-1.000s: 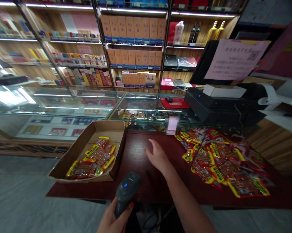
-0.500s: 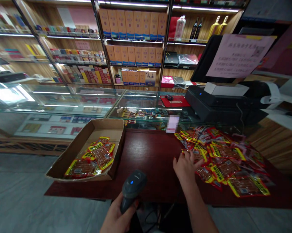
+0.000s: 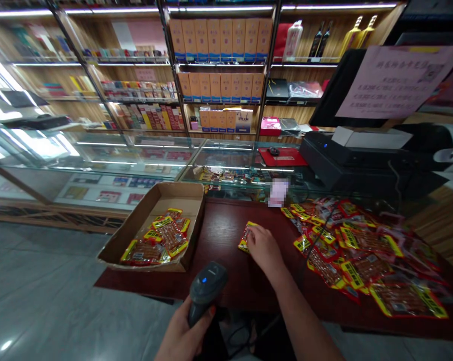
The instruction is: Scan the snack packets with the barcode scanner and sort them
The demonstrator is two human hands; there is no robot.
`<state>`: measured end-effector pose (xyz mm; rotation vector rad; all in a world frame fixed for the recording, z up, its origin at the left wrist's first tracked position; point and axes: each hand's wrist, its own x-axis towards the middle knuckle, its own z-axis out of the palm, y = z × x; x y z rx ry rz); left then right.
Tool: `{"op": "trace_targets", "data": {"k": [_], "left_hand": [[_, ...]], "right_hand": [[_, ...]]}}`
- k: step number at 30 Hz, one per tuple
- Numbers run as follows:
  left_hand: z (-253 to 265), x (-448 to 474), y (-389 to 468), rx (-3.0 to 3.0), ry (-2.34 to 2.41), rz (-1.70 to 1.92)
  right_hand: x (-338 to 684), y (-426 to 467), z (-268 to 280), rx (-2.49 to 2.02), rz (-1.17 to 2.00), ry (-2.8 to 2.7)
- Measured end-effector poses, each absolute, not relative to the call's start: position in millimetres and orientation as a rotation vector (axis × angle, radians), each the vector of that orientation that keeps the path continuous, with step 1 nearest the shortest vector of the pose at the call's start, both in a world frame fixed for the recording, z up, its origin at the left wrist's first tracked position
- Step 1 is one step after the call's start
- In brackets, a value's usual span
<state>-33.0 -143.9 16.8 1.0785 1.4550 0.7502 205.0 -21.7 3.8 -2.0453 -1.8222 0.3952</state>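
Observation:
My left hand [image 3: 186, 326] is wrapped round the handle of a dark grey barcode scanner [image 3: 208, 283] with a blue light on its top, held over the table's front edge. At the middle of the dark red table, my right hand [image 3: 264, 250] grips a red and yellow snack packet [image 3: 245, 239]; the hand covers part of it. To the right lies a pile of similar snack packets [image 3: 365, 250] in clear, red and yellow wrapping. On the left, an open cardboard box [image 3: 194, 200] holds several of these packets [image 3: 169, 235].
Behind the table [image 3: 226, 281] runs a glass display counter [image 3: 226, 150]. A monitor with a pink paper sheet [image 3: 395, 90] stands at the right above a black machine [image 3: 335, 155]. A mouse [image 3: 273, 151] rests on a red mat. Boxed goods [image 3: 218, 40] line the back shelves.
My right hand has moved left from the pile to the table's middle, bringing a snack packet. My left hand still holds the scanner. The view has turned slightly left.

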Motion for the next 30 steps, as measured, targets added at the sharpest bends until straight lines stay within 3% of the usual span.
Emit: {"op": "trace_targets", "data": {"k": [10,22,30], "left_hand": [[10.7,-37.4,-145.4,1.062,1.408,0.676],[28.4,-38.6,-144.0,1.152,1.396,0.701],[33.0,-34.0,-140.3,1.172,1.313,0.658]], "right_hand": [[245.6,12.0,-28.5,-1.972,0.682,-1.745],[244.3,-38.2,-70.6,-1.412,1.056,-0.787],[212.9,-57.5,-62.9,-1.222,1.089,-0.591]]}}
